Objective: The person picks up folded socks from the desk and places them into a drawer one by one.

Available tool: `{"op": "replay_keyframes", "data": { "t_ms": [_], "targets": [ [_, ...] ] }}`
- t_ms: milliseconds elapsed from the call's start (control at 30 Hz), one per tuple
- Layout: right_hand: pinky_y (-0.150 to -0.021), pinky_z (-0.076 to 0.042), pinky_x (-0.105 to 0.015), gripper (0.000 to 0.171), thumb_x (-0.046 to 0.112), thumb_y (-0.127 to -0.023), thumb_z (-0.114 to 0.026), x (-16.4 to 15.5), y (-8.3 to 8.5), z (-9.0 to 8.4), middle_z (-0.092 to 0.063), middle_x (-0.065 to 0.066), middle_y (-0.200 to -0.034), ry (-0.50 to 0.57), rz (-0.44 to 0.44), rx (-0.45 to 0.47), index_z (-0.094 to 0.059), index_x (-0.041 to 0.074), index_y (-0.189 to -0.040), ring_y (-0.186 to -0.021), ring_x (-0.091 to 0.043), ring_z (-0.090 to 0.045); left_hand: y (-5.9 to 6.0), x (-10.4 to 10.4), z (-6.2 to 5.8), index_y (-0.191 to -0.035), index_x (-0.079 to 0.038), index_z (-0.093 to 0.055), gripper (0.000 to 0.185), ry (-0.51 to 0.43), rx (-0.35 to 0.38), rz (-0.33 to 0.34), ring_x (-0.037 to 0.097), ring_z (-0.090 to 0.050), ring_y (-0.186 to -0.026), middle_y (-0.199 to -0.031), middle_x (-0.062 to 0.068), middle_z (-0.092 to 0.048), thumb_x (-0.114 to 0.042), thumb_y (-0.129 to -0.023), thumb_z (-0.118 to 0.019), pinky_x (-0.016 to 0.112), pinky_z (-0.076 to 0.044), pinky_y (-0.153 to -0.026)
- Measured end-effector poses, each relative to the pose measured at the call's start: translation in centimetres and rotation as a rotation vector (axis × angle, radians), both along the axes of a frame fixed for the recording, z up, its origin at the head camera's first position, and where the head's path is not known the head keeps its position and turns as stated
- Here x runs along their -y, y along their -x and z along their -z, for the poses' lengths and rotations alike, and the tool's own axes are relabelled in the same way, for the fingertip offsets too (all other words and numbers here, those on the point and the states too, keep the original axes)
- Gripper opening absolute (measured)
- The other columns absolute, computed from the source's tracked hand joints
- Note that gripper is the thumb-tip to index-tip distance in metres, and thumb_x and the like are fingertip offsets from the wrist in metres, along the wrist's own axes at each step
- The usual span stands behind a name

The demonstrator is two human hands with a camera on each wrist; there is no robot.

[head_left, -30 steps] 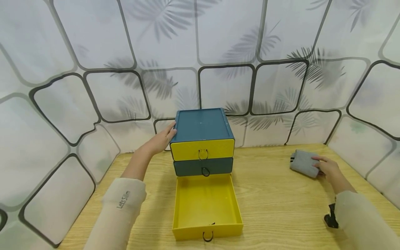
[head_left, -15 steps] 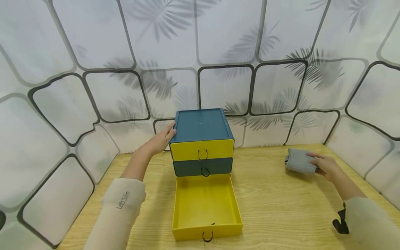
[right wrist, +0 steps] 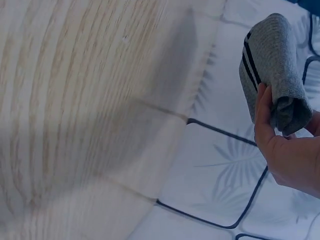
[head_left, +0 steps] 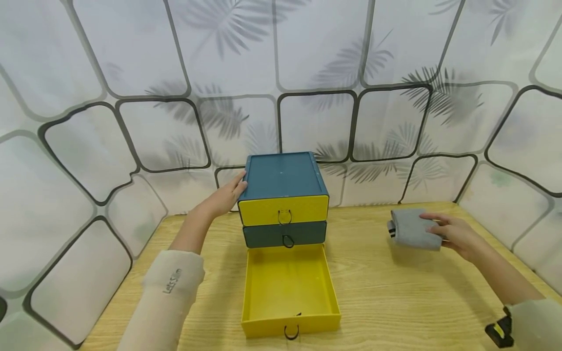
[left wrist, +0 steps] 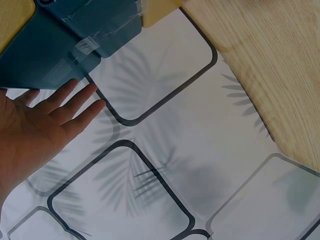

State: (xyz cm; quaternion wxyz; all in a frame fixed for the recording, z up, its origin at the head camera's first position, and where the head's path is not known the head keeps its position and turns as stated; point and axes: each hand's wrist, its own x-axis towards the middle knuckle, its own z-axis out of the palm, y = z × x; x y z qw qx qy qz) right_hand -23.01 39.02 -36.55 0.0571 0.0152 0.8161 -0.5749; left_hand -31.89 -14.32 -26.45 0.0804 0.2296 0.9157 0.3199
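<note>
A folded grey knitted cloth [head_left: 410, 229] with two black stripes is held in my right hand [head_left: 456, 236] above the right side of the table. In the right wrist view the fingers [right wrist: 263, 112] pinch one end of this folded cloth [right wrist: 275, 65], with the thumb on its other side. My left hand [head_left: 224, 197] rests straight-fingered against the left side of a blue and yellow drawer box [head_left: 283, 175]. The left wrist view shows that hand [left wrist: 47, 125] with its palm visible and fingers extended beside the blue wall. The bottom yellow drawer [head_left: 290, 282] is pulled out.
The middle blue-green drawer [head_left: 268, 235] and the top yellow drawer [head_left: 259, 212] are closed, each with a black loop handle. A wood-grain table [head_left: 377, 302] lies beneath everything. A patterned curtain [head_left: 316, 122] hangs behind and along both sides.
My right hand has lifted the folded grey cloth off the table and carried it a little to the left. The left hand and the drawer box have stayed put.
</note>
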Motion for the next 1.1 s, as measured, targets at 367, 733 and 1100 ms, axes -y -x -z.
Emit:
{"op": "replay_keyframes", "data": {
  "t_ms": [367,733,1100],
  "targets": [
    [-0.082,-0.044,-0.042,0.041,0.018,-0.094,-0.055,3.6,-2.3,-2.0,-0.014,-0.031,-0.144,-0.061,-0.108,-0.070,-0.049,0.016,-0.134,-0.116,-0.032,-0.035,0.1,0.0,0.0,-0.149,-0.016,0.003,0.057,0.006,0.013,-0.004,0.037,-0.010,-0.135,-0.152,0.014,-0.002,-0.040,-0.102,-0.018,0.056,-0.012,-0.105],
    [-0.083,-0.045,-0.046,0.043,0.017,-0.093,-0.056,7.5,-4.2,-3.0,-0.015,-0.028,-0.144,-0.009,-0.181,-0.070,-0.047,0.008,-0.134,-0.119,-0.030,-0.037,0.2,0.0,0.0,-0.149,-0.017,0.003,0.057,0.002,0.023,-0.004,0.036,-0.009,-0.135,-0.152,0.013,-0.002,-0.041,-0.102,-0.019,0.056,-0.012,-0.105],
    [-0.082,-0.044,-0.041,0.043,0.016,-0.092,-0.058,11.1,-5.3,-3.5,-0.014,-0.026,-0.146,0.082,-0.240,-0.026,-0.049,0.008,-0.133,-0.110,-0.020,-0.047,0.2,0.0,0.1,-0.149,-0.017,0.004,0.057,-0.007,0.022,0.005,0.036,-0.009,-0.135,-0.152,0.013,-0.002,-0.040,-0.102,-0.018,0.056,-0.012,-0.105]
  ]
}}
